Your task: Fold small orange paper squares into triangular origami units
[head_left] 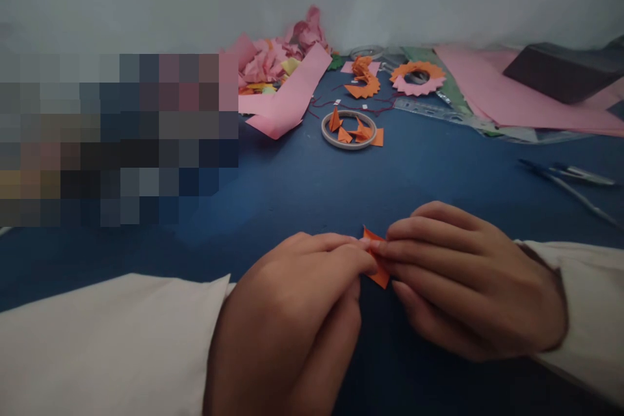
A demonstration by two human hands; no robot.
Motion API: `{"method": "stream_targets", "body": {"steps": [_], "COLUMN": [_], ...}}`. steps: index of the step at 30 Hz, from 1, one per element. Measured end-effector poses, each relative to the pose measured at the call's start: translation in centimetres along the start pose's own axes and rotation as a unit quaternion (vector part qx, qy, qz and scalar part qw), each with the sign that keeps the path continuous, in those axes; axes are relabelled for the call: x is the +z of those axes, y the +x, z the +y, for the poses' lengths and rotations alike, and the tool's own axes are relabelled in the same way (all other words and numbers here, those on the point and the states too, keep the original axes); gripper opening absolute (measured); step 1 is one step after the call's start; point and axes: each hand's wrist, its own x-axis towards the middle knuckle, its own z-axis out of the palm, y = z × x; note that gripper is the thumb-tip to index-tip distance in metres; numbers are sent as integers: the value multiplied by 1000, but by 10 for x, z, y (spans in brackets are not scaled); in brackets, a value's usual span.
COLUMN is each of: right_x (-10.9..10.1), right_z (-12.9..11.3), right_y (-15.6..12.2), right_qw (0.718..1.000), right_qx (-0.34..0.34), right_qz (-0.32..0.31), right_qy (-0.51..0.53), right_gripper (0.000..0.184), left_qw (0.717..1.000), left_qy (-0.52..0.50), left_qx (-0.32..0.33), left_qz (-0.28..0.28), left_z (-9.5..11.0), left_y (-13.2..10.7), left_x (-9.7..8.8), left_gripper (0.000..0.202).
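A small folded piece of orange paper (379,277) lies low over the blue table, between the fingertips of both hands. My left hand (292,299) is closed on its left side, with thumb and index finger pinching it. From the right, my right hand (468,279) presses its fingertips together on the same paper, meeting the left fingertips there. The fingers cover the middle of the paper; only its upper tip and lower corner show. Farther off, a tape ring (325,136) lies flat with several folded orange paper pieces (344,135) inside it.
Behind are a chain of joined orange pieces (370,86) and an orange-and-pink paper ring (418,88). Crumpled pink paper (273,58) and a pink strip (292,94) lie left. Pink sheets (468,88), a dark box (560,71), a clear ruler (439,114) and pens (582,174) lie right.
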Motion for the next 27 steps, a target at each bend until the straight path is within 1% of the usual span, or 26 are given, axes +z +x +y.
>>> {"method": "stream_targets", "body": {"steps": [3, 6, 8, 9, 10, 13, 16, 17, 19, 23, 27], "right_x": [0, -1, -2, -2, -2, -3, -3, -3, -2, -2, -2], "right_z": [0, -1, -2, -1, -1, -1, -1, -1, -1, -1, -2], "right_y": [-1, 0, 1, 2, 2, 2, 1, 1, 1, 1, 0], "right_qw": [1000, 1000, 1000, 1000, 1000, 1000, 1000, 1000, 1000, 1000, 1000], "right_qx": [-1, 4, 6, 6, 5, 3, 3, 3, 4, 6, 9], "right_qz": [2, 5, 3, 2, -1, -3, 1, 2, 5, 9, 10], "right_qy": [8, 11, 5, 2, 2, 8, 16, 18, 21, 14, 10], "right_gripper": [16, 16, 18, 19, 19, 19, 16, 16, 16, 18, 19], "left_qw": [1000, 1000, 999, 998, 997, 994, 985, 981, 976, 974, 966], "left_qy": [-7, 12, 25, 32, 33, 36, 43, 44, 46, 56, 103], "left_qx": [4, 23, 35, 41, 48, 87, 157, 183, 211, 216, 235], "left_qz": [-6, -5, -29, -29, -46, -63, -63, -44, -38, -30, -32], "left_z": [-1, -2, -3, -4, -5, -11, -20, -22, -27, -32, -32], "left_y": [-2, -5, -5, -4, -3, 1, 7, 9, 12, 14, 14], "left_x": [1, 2, 1, 0, -1, -2, -1, -1, 0, 1, 1], "left_gripper": [28, 27, 28, 29, 29, 29, 28, 27, 24, 21, 23]}}
